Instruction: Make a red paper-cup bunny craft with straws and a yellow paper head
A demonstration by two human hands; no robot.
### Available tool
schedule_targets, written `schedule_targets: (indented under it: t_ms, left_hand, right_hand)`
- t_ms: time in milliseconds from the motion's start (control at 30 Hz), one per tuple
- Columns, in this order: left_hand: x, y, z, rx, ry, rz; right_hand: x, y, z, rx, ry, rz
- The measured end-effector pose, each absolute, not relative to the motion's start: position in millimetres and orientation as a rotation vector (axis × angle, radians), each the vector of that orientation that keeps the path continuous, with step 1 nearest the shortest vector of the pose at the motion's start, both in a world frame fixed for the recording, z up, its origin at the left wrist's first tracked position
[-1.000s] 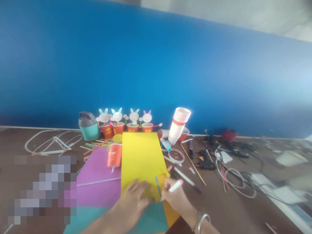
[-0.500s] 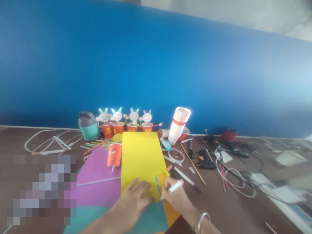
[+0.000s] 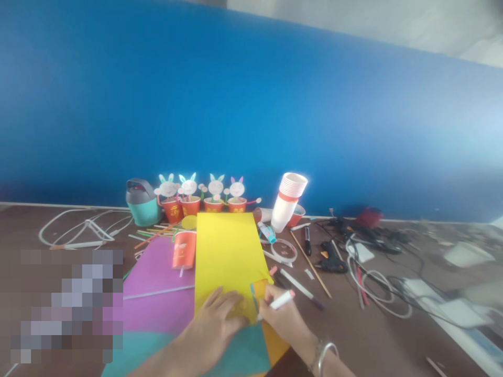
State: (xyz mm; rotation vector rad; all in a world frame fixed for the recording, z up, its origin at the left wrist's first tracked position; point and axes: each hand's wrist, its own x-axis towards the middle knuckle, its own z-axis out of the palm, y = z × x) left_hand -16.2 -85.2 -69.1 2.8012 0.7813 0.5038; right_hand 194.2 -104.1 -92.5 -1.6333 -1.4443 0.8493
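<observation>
My right hand (image 3: 281, 317) is pinching the white marker (image 3: 282, 300) between thumb and fingers, its pink end leaning up toward two o'clock and its lower end pointing down by the right edge of the yellow sheet (image 3: 226, 251); whether the tip is touching anything, I am not able to tell. My left hand (image 3: 218, 319) is lying palm down at nine o'clock from the marker, fingers slightly spread, resting on the near part of the yellow sheet, which is stretching away toward twelve. Around that hand, the purple sheet (image 3: 157, 314) is lying at nine, the teal sheet (image 3: 245, 351) at six and the orange sheet (image 3: 273, 340) at four, while a red cup (image 3: 184, 251) is sitting at eleven and a stack of paper cups (image 3: 285, 209) is leaning at one, further back on the desk (image 3: 373, 335). I am judging the marker light, stiff and smooth, so low on the barrel, near the tip, is seeming the best place for pinching. The sheets are looking thin, bendy and easily creased or slid, so a flat palm near the edge is probably suiting them better than a tight grip.
</observation>
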Motion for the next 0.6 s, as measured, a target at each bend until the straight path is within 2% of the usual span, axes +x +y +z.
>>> schedule_targets:
  t_ms: [600]
  left_hand:
    - [-14.3,-85.3,-63.9,2.8,0.788,0.442]
  right_hand:
    - [194.2,-103.4,-95.4,-1.631,-1.447,0.878]
